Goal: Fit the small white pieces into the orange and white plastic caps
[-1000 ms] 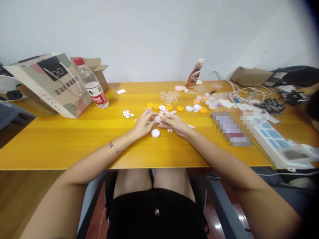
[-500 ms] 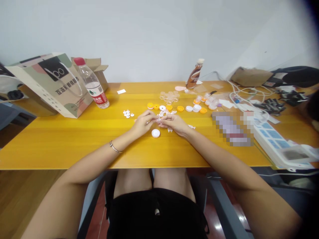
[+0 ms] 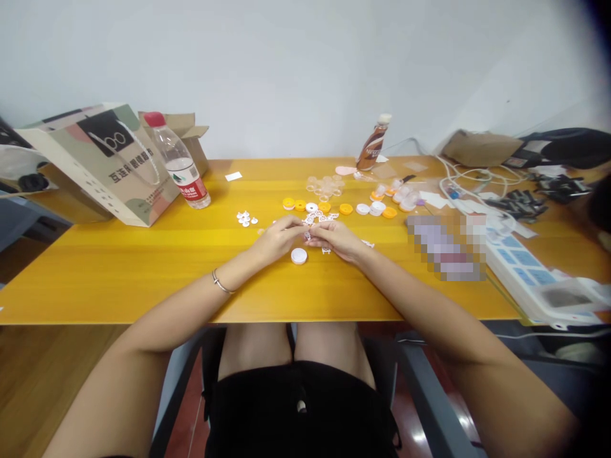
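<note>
My left hand [image 3: 281,239] and my right hand [image 3: 337,239] meet fingertip to fingertip over the table. Between them is a small white openwork plastic piece [image 3: 307,235], mostly covered by the fingers. Both hands are closed in a pinch on it. Just below them a round white cap [image 3: 299,256] lies flat. More white openwork pieces [image 3: 327,217] are heaped right behind the fingers, and a few lie by my right hand. Small white disc-like parts [image 3: 245,219] sit in a cluster to the left of my left hand.
Yellow and white round caps [image 3: 324,207] form a row behind the hands, with clear plastic rings [image 3: 325,186] farther back. A water bottle [image 3: 184,172] and paper bag [image 3: 119,168] stand left. A brown bottle [image 3: 373,145], cables and a white power strip [image 3: 529,273] occupy the right.
The fingers of my left hand have straightened and come closer to my right fingertips around the small white piece. The view has shifted very slightly.
</note>
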`<state>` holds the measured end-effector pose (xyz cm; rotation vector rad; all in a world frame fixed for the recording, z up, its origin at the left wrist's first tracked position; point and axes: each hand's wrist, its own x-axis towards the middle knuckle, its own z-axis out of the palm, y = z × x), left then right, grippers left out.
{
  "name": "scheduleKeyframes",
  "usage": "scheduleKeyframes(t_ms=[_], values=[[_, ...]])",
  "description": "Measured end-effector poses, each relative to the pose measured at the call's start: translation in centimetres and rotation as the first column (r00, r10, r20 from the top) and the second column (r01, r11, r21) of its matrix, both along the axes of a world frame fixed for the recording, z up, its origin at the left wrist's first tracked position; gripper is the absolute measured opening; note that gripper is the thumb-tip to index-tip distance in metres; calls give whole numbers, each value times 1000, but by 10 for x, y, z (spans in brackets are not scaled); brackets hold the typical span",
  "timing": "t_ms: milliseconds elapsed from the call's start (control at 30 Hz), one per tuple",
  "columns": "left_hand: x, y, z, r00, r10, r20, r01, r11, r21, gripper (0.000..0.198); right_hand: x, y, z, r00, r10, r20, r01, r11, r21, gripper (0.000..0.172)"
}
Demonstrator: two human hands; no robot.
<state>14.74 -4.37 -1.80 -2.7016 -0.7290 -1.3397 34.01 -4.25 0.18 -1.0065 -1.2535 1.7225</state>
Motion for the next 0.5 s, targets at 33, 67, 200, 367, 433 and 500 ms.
scheduleKeyframes(t_ms=[33, 67, 200, 367, 433, 500], values=[[0, 0, 0, 1000, 3, 11, -3, 1000, -3, 21, 0, 0, 0, 1000, -3, -2, 3, 1000, 0, 8], [1, 0, 1, 1000, 4, 27, -4, 1000, -12, 21, 0, 0, 0, 1000, -5, -3, 5, 1000, 1, 9], [2, -1, 2, 998, 11, 69, -8, 999, -48, 19, 0, 0, -1, 1000, -2, -3, 2, 1000, 19, 13], [2, -2, 4, 998, 21, 63, -17, 998, -56, 18, -1, -1, -1, 1000, 28, 14, -29, 997, 66, 24], [2, -3, 5, 997, 30, 72, -23, 996, -86, 18, -1, -2, -1, 999, 26, 24, -28, 996, 82, 26], [2, -4, 6, 994, 53, 98, -38, 988, -150, 19, -1, -2, -1, 999, 27, 24, -29, 995, 97, 28]])
